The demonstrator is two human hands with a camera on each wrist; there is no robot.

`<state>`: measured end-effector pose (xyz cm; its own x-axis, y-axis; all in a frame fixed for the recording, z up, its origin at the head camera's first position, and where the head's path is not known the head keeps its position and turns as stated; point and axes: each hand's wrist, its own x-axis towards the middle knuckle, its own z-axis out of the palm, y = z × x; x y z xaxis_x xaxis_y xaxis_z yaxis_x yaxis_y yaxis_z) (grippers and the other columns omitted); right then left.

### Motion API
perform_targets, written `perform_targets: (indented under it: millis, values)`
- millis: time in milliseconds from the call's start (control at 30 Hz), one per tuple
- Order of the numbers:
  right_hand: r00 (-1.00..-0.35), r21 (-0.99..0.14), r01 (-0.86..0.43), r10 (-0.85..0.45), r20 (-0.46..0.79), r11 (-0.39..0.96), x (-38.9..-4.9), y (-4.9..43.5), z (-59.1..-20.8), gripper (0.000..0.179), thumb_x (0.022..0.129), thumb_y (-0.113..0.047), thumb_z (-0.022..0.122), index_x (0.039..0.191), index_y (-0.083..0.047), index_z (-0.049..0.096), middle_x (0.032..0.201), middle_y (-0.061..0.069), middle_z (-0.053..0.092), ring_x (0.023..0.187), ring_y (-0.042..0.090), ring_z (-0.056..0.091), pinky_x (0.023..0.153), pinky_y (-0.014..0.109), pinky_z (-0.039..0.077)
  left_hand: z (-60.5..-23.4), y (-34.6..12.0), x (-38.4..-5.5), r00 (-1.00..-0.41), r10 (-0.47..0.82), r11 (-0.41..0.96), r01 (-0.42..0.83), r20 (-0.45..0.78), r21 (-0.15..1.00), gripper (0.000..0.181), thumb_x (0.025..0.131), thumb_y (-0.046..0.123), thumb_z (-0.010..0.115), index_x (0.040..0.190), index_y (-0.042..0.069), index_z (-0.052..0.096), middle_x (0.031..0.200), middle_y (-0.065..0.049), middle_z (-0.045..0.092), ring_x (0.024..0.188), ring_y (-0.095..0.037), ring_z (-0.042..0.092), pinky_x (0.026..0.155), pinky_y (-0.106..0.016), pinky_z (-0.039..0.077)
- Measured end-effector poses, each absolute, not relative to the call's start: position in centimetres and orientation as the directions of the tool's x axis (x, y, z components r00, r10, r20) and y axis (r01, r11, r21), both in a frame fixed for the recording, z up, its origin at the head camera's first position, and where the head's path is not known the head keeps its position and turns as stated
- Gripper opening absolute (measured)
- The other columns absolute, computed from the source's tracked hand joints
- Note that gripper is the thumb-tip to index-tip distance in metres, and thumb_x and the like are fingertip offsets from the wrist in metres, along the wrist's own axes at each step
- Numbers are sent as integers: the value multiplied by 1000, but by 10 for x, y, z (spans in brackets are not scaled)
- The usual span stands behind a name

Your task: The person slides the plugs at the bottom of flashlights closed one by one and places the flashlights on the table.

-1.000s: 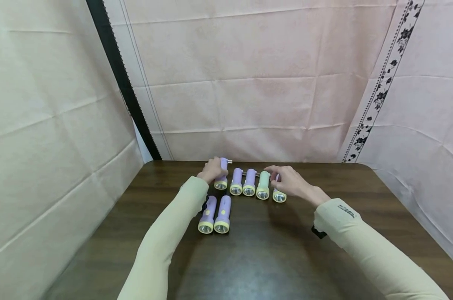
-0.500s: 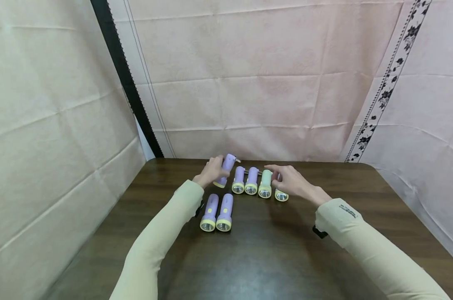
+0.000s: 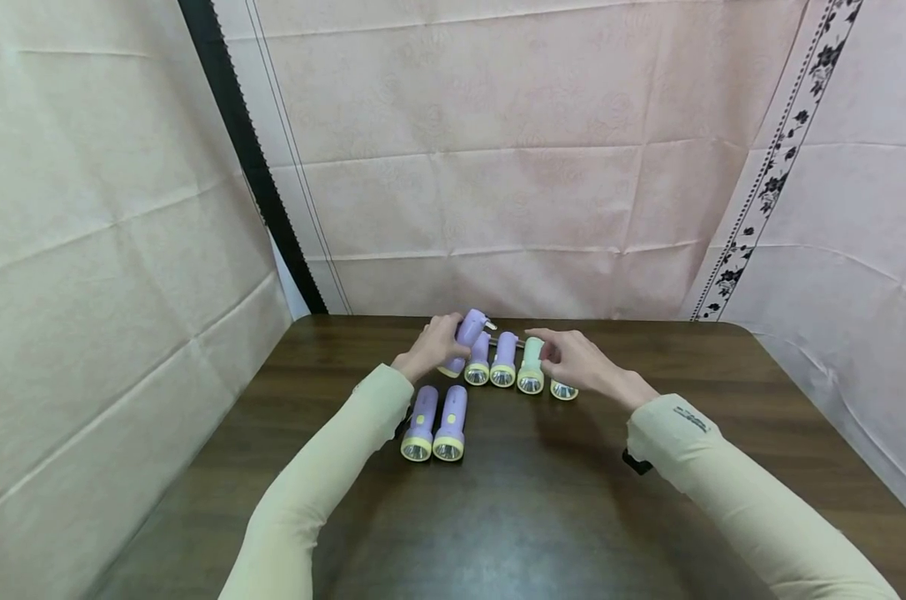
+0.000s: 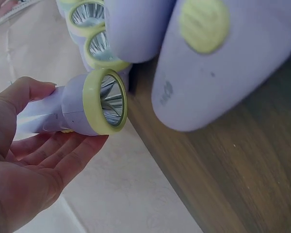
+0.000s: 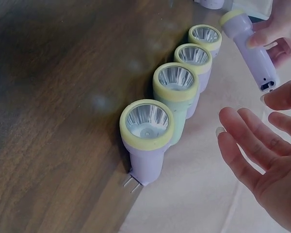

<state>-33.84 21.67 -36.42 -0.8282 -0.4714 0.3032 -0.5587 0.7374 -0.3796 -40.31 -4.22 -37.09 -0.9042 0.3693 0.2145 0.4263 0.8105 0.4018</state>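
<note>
Left hand (image 3: 432,344) has a purple torch (image 3: 468,332) gripped between thumb and fingers, tilted, just left of the back row (image 3: 503,360). Right hand (image 3: 576,358) is loose, gripping nothing, hovering by the purple end torch (image 5: 146,150). Next along is a green torch (image 3: 531,358). The purple front pair (image 3: 422,412) lies side by side on the table (image 3: 528,517), nearer the person.

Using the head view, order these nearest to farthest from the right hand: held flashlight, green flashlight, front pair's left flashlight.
1. Green flashlight, just left of the right hand.
2. Held flashlight, in the left hand.
3. Front pair's left flashlight, lower left.
</note>
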Motion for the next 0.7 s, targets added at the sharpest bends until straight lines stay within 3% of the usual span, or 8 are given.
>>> perform_targets:
  millis: [300,700]
  values:
    - [-821,-376,-569,-482,306,731,-337,213,-364,58,82,-5,60,139,-8,50,81,0,65,68,8,55,63,28,46,-369,-31,-395,-890,399,800,456,221,391,56,76,18,78,125,2,56,113,-13,67,98,-25,64,86,-40,51]
    - [-818,-365,-574,-495,292,733,-337,210,-363,63,81,-6,60,142,-12,48,78,-1,64,63,8,51,57,26,41,-366,-23,-386,-861,449,769,509,240,386,57,76,16,77,126,0,55,115,-14,67,94,-24,65,80,-36,54]
